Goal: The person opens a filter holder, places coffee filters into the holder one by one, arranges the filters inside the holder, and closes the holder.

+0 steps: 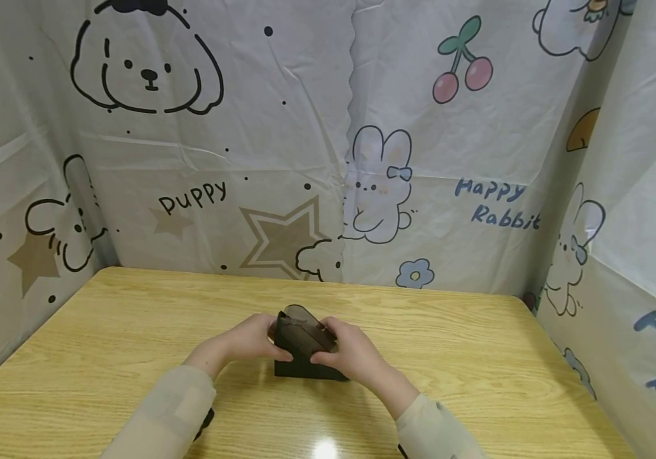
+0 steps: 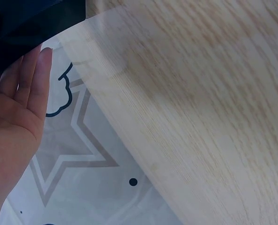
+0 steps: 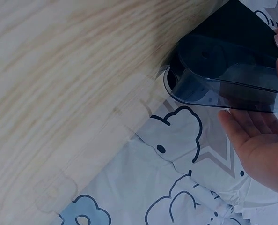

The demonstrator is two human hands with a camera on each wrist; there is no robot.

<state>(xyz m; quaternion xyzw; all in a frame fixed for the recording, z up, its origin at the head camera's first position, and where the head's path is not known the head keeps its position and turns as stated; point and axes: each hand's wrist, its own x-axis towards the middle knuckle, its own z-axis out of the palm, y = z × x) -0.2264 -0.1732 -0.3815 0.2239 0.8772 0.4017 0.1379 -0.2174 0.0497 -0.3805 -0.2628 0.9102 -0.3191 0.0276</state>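
A small black box-like case point(image 1: 307, 364) with a smoky see-through part point(image 1: 300, 313) tilted at its top stands on the table, between both hands. My left hand point(image 1: 250, 338) holds its left end, thumb in front and fingers behind. On the other side, my right hand point(image 1: 353, 349) grips the see-through part between thumb and fingers. In the right wrist view, the see-through part point(image 3: 214, 91) has a rounded end and sits at an angle to the black body point(image 3: 232, 28). The left wrist view shows only a dark corner of the case point(image 2: 40, 26) above the left fingers.
A light wood-grain table point(image 1: 132, 344) lies under the hands. Behind it hangs a pale curtain point(image 1: 282, 146) printed with cartoon animals, and more of the cloth point(image 1: 637, 255) closes off the right side.
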